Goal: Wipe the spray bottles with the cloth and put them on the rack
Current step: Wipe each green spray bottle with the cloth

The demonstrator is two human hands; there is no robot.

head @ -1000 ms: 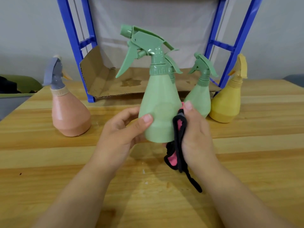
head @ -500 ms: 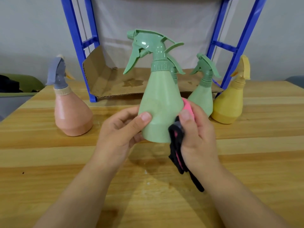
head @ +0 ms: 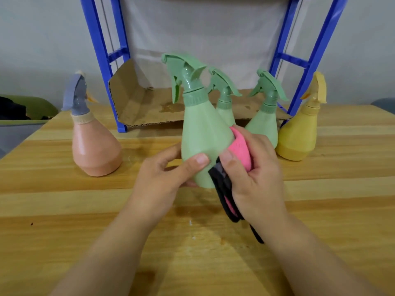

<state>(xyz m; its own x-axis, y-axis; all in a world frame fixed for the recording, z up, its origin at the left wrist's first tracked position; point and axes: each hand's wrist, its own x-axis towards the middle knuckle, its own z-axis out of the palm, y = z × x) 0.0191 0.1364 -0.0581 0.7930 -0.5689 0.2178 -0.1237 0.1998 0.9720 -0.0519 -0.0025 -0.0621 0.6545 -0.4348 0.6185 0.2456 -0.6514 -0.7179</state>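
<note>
My only camera rides on my head, wide-angled, facing forward and down, close above my left grip point(head: 162, 180) and right grip point(head: 258, 180) mid-frame, with the wooden surface point(head: 64, 210) stretching away to the blue rack point(head: 100, 60) at the back.

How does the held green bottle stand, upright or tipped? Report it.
Tipped slightly: the green bottle leans leftward, neck left of base, gripped by the left hand, cloth in the right hand.

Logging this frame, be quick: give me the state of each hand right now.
Left hand: gripping the nearest green spray bottle near its base.
Right hand: gripping the pink-and-black cloth, pressed against that bottle.
</note>
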